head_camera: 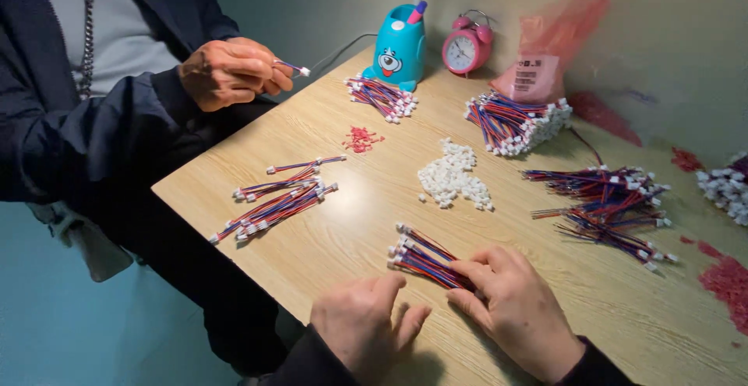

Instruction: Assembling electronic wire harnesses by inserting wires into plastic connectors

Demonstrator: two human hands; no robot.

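The right hand [514,304] lies on the near end of a small bundle of red-and-blue wires [421,257], fingertips pinning the strands to the wooden table [374,191]; the left hand [366,324] rests flat just beside it, fingers spread and loose, gripping nothing as far as I can tell from this angle. The bundle fans toward the far left, its white connector ends free. Beyond it sits a heap of loose white housings [452,179], and to the right a tangled spread of wired leads [608,203]. On the far side a co-worker's hands [234,70] are closed around a single lead. I'd judge the risk is here: only fingertip pressure holds the bundle, so a sideways slip could scatter strands into the white heap, or roll them off the near edge.
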